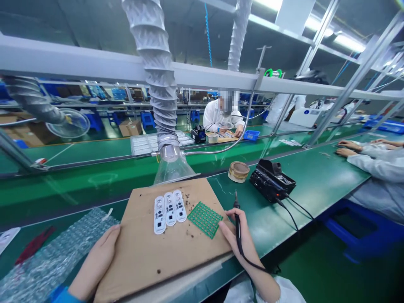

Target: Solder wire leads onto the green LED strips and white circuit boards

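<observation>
A sheet of brown cardboard [142,252] lies in front of me on the green bench. My left hand [102,248] grips its left edge, the fingers mostly hidden. At the opposite edge is my right hand [236,229], with a soldering iron [237,206] held in it, tip pointing up and its black cord running down over the forearm. The thumb of that hand is at the corner of a green circuit panel [205,219] with rows of small parts. Three white rounded circuit boards [170,209] lie side by side left of the panel, with dark crumbs around them.
Beyond the cardboard hangs a clear fume hood [173,166] on a ribbed duct. A tape roll [238,171] and a black soldering stand [272,180] stand on the right. Bubble wrap [59,252] lies on the left. A co-worker [222,113] sits opposite; another person's hands [347,148] rest at far right.
</observation>
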`<act>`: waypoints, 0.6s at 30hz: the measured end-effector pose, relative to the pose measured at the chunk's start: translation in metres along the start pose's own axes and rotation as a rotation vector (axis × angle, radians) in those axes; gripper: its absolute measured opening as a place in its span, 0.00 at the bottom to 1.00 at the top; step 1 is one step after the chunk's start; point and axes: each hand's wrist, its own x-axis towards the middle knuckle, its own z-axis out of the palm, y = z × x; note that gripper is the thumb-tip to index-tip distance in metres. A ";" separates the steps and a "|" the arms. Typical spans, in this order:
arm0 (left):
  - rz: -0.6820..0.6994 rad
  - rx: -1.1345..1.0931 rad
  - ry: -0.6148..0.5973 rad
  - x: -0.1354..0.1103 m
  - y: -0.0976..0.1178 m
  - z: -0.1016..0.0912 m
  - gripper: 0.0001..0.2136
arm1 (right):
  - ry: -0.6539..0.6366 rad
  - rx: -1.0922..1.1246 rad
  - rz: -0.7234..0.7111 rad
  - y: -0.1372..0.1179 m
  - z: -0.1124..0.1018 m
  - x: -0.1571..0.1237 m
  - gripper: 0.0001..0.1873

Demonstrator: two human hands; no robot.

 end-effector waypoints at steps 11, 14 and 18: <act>-0.099 -0.190 -0.115 -0.007 0.031 0.001 0.20 | 0.021 0.064 -0.004 0.003 0.021 0.069 0.36; -0.132 -0.252 -0.125 -0.002 0.029 0.001 0.18 | -0.017 -0.020 -0.017 0.005 0.024 0.075 0.37; -0.166 -0.320 -0.133 0.018 0.040 0.002 0.13 | -0.047 -0.085 -0.070 0.009 0.037 0.091 0.34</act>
